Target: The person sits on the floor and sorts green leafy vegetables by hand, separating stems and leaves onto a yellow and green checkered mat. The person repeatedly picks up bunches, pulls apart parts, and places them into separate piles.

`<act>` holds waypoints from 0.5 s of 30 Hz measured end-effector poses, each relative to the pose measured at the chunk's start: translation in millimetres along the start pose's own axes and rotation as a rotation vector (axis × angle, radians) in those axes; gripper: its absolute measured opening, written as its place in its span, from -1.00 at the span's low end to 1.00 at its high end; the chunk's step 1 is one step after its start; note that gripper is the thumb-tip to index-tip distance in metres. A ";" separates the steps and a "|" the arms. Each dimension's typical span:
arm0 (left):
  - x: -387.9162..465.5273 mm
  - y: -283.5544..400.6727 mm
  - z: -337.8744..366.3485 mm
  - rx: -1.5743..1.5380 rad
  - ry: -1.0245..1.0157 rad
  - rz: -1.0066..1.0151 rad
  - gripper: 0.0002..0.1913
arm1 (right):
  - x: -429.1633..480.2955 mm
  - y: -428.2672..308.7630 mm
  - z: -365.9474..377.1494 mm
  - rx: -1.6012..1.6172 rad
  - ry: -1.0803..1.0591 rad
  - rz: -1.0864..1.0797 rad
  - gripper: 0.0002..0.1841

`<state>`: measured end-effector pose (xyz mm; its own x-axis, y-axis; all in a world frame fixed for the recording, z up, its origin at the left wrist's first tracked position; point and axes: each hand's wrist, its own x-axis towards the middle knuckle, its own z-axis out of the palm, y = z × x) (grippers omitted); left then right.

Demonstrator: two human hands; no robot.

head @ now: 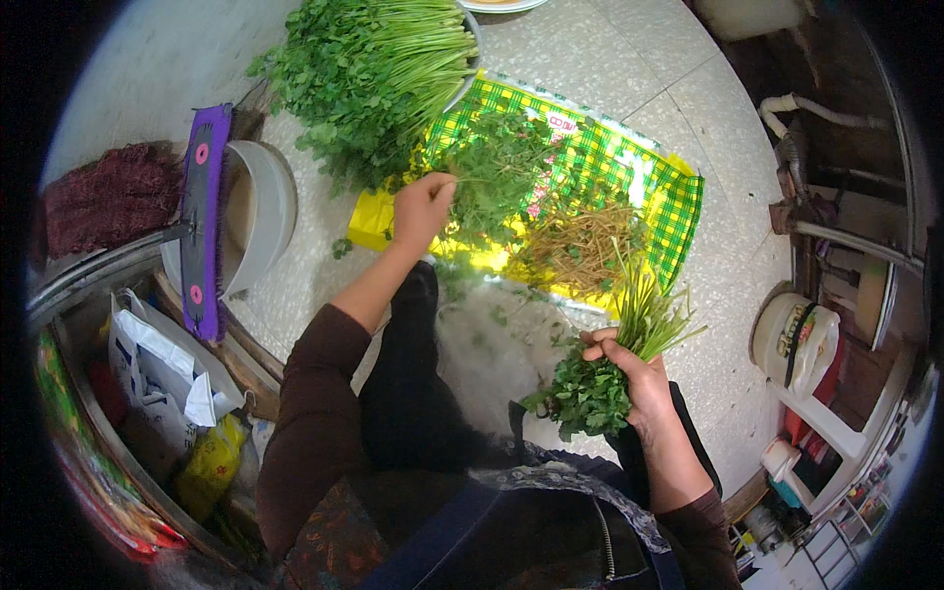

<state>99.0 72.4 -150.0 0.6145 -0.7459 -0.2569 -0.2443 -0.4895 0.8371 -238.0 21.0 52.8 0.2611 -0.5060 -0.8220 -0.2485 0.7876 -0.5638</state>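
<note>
My right hand (641, 380) grips a small bunch of leafy green herbs (590, 391), which look like coriander or celery; the leaves hang towards me and the cut stems point away. My left hand (424, 210) is at the near left of a loose heap of green sprigs (501, 162), thumb and fingers pinched on what looks like a thin sprig. The heap lies on a yellow and green checked plastic sheet (675, 199). Beside it lies a pile of brownish stems and roots (579, 243). A large stack of the same greens (369, 74) rests on a grey basin (472, 37) beyond my left hand.
At left stand a white bucket (269, 214), a purple flat mop head (206, 221) and a white bag (169, 369). A dark red mesh sack (110, 195) lies by the wall. At right are a white tub (785, 343) and a pipe (785, 140). The floor (726, 258) is speckled tile.
</note>
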 end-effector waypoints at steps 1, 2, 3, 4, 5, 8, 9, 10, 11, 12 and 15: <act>1.3 2.4 0.4 -0.164 -0.010 -0.018 -0.84 | 0.0 -0.4 0.2 0.017 0.014 -0.013 -0.83; 2.7 3.7 -0.7 -0.310 -0.016 -0.072 -0.83 | -1.1 -0.6 -0.1 0.033 0.028 -0.018 -0.83; 3.7 4.8 -1.8 -0.452 -0.019 -0.125 -0.82 | -1.8 -1.5 -1.2 0.042 0.033 -0.009 -0.83; 5.9 5.4 -3.6 -0.421 -0.088 -0.112 -0.78 | -1.6 -2.4 -2.3 0.052 0.034 -0.004 -0.83; 7.6 6.1 -4.9 -0.526 -0.149 -0.143 -0.78 | -1.3 -2.8 -3.3 0.054 0.039 -0.001 -0.83; 9.7 7.6 -9.1 -0.473 -0.244 -0.191 -0.78 | 0.6 -1.3 -5.2 0.079 0.058 -0.005 -0.82; 9.4 8.8 -9.6 -0.242 -0.204 -0.129 -0.78 | 1.8 -1.2 -6.0 0.074 0.063 -0.004 -0.82; 8.6 10.4 -9.2 -0.003 -0.190 -0.104 -0.78 | 3.1 -1.0 -6.7 0.057 0.064 -0.018 -0.82; 7.8 12.5 -9.4 -0.244 -0.236 -0.126 -0.78 | 3.9 -0.8 -7.1 0.039 0.074 -0.018 -0.82; 6.3 15.1 -10.6 -0.470 -0.307 -0.187 -0.78 | 3.5 -0.3 -6.9 0.021 0.095 0.003 -0.82; 1.5 27.2 -13.7 -0.672 -0.333 -0.230 -0.79 | 2.6 -2.4 -6.6 0.078 0.071 0.009 -0.82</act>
<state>103.6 64.1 -120.9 0.3109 -0.8074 -0.5014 0.4333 -0.3491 0.8309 -242.9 15.5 51.5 0.1914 -0.5203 -0.8323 -0.1767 0.8158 -0.5507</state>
